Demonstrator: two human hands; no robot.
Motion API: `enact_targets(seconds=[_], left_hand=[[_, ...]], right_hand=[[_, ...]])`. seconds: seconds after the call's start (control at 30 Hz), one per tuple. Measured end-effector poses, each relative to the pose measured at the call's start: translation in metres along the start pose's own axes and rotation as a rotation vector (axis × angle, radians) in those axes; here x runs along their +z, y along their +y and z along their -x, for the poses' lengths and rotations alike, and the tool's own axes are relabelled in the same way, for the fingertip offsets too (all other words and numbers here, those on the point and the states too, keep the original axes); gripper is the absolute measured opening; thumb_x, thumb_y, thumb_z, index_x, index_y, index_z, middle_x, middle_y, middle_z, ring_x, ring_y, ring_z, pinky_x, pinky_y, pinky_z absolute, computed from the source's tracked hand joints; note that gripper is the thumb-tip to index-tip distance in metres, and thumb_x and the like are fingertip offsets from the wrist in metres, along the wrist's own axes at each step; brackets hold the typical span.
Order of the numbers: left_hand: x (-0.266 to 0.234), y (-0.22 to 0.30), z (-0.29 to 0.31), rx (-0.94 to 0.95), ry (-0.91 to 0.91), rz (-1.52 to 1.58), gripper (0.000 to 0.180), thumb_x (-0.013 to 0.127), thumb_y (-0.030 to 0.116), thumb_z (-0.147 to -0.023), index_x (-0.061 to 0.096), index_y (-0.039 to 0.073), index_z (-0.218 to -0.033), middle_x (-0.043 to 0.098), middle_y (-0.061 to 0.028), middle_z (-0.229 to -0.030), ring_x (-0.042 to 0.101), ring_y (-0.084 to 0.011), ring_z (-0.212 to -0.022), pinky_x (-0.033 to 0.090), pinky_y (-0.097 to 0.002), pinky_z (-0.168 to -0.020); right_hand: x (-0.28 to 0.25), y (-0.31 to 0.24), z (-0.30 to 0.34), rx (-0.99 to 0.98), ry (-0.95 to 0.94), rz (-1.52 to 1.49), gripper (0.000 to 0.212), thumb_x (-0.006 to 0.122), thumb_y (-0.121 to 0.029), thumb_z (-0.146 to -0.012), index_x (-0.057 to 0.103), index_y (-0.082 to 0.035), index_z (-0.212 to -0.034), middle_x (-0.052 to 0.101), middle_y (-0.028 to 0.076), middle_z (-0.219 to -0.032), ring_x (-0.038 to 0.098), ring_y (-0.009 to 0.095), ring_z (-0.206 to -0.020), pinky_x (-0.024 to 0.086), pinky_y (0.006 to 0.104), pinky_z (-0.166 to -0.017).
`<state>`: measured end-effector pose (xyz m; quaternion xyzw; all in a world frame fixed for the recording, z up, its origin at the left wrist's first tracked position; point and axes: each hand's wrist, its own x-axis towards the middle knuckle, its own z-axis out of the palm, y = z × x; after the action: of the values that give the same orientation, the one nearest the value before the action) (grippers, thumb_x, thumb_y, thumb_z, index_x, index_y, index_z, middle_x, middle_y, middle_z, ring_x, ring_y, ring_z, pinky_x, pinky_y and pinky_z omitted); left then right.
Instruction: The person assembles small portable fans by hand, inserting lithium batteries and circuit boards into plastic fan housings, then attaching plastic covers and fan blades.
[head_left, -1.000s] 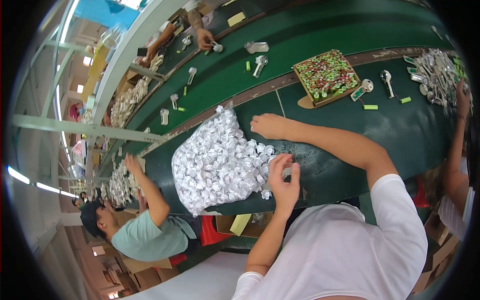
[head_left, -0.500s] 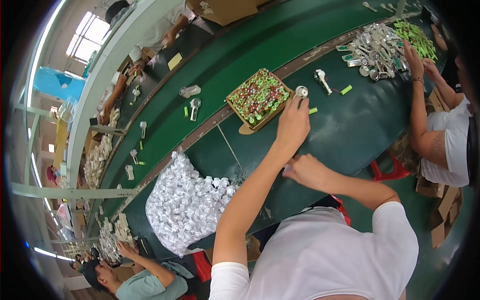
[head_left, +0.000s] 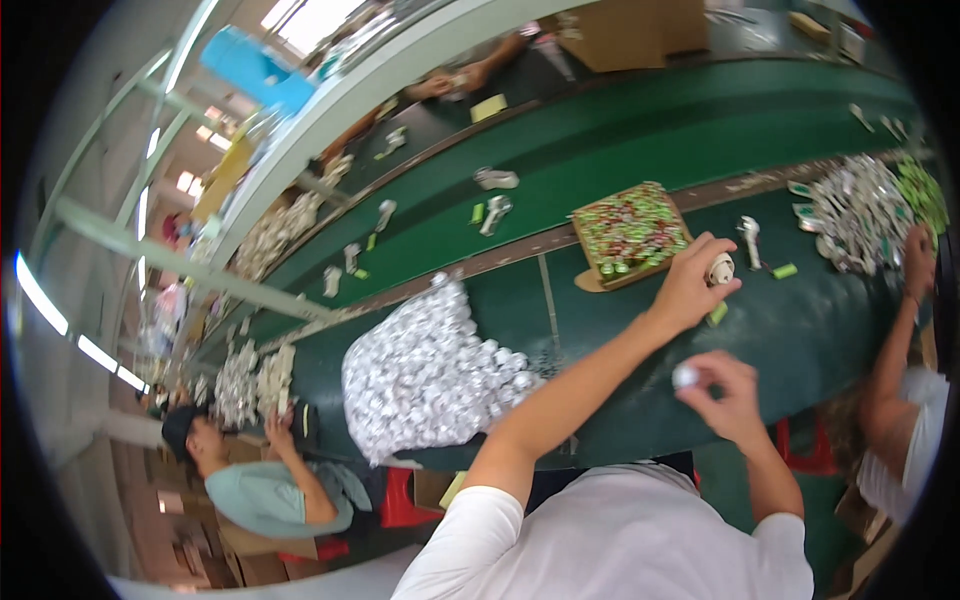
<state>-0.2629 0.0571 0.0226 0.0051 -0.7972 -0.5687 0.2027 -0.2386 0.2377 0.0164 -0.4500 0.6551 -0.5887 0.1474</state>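
My left hand (head_left: 693, 287) is closed around a white device with a round head (head_left: 720, 269), just right of the box of batteries. A green battery (head_left: 717, 314) shows just below that hand; whether it is wired to the device I cannot tell. My right hand (head_left: 728, 392), nearer to me, pinches a small round white cap (head_left: 685, 376) between thumb and fingers. Left of my left forearm lies a clear plastic bag (head_left: 410, 370) full of similar white caps, some spilling out at its right side. The cardboard box (head_left: 598, 278) holds many upright green batteries with red bits among them.
Another white device (head_left: 750, 242) lies right of the box with a green battery (head_left: 784, 271) beside it. Farther right are a heap of devices (head_left: 855, 215) and a co-worker's arm (head_left: 895, 330). A green conveyor belt (head_left: 560, 150) runs behind. Another person (head_left: 270, 480) works at left.
The view has swung, shifting the scene right and down. My right hand has moved away from my left forearm, and the white cap in it now shows plainly. My left hand keeps hold of the device.
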Motion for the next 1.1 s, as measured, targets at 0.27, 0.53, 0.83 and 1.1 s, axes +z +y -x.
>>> enact_targets(seconds=[0.27,0.53,0.83,1.1], left_hand=[[-0.046,0.002,0.114,-0.285,0.147,0.279,0.063,0.078,-0.001,-0.075,0.043,0.006,-0.127,0.049,-0.0048,-0.110,0.051,-0.0124,-0.097,0.046,-0.0270,-0.085],[-0.088,0.045,0.165,-0.426,0.194,0.074,0.071,0.073,-0.011,-0.075,0.037,0.003,-0.135,0.048,-0.0101,-0.116,0.055,-0.0201,-0.107,0.047,-0.0328,-0.093],[-0.081,0.058,0.202,-0.308,0.543,0.287,0.054,0.059,-0.004,-0.095,0.041,-0.004,-0.146,0.054,-0.0113,-0.128,0.053,-0.0177,-0.121,0.052,-0.0300,-0.093],[-0.078,0.054,0.208,-0.251,0.799,0.565,0.047,0.075,-0.005,-0.084,0.056,-0.007,-0.127,0.058,-0.0100,-0.121,0.058,-0.0184,-0.114,0.048,-0.0332,-0.100]], right_hand=[[0.015,-0.016,-0.041,-0.113,0.132,0.059,0.029,0.076,0.008,-0.074,0.067,0.002,-0.101,0.065,0.011,-0.093,0.063,0.015,-0.074,0.050,0.0245,-0.063],[0.077,-0.012,-0.065,-0.349,-0.100,0.020,0.030,0.078,0.001,-0.074,0.069,-0.002,-0.103,0.062,0.010,-0.094,0.064,0.021,-0.070,0.053,0.0311,-0.060],[0.108,-0.023,-0.055,-0.291,-0.027,0.016,0.030,0.078,0.005,-0.074,0.069,-0.001,-0.101,0.061,0.010,-0.097,0.065,0.018,-0.069,0.054,0.0289,-0.057],[0.123,-0.034,-0.054,-0.338,-0.053,-0.059,0.034,0.078,0.009,-0.073,0.072,-0.002,-0.104,0.058,0.014,-0.114,0.069,0.019,-0.077,0.057,0.0286,-0.062]])
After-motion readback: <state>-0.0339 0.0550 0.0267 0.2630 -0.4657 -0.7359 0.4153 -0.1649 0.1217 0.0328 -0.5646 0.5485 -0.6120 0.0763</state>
